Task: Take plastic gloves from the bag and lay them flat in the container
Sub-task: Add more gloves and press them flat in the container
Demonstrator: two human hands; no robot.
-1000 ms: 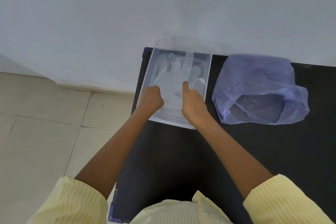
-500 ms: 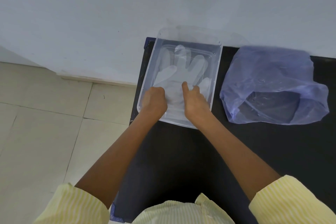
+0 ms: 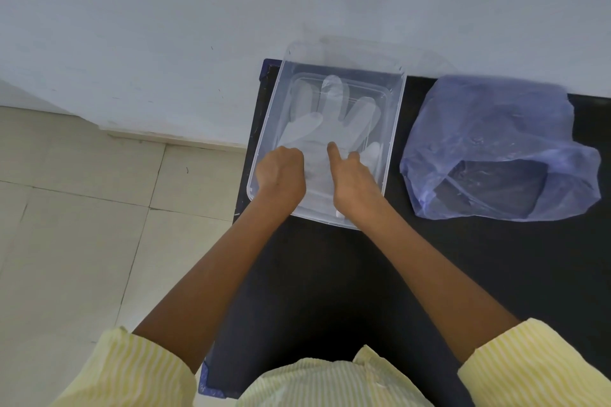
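Observation:
A clear plastic container (image 3: pixel 395 116) stands at the far left corner of a black table. A translucent plastic glove (image 3: pixel 330 119) lies spread flat on its bottom, fingers pointing away from me. My left hand (image 3: pixel 281 175) rests inside the near left part of the container, fingers curled on the glove's cuff. My right hand (image 3: pixel 353 178) is over the near right part, its index finger stretched out and pressing on the glove's palm. A bluish plastic bag (image 3: pixel 496 149) lies to the right of the container, its mouth open toward me.
The black table (image 3: pixel 330 291) runs along a white wall (image 3: pixel 231 26). Its left edge drops off to a tiled floor (image 3: pixel 82 225). My yellow striped sleeves show at the bottom.
The view has shifted so the container and bag sit slightly to the right. Both hands have slid a little toward the near end of the container, still on the glove.

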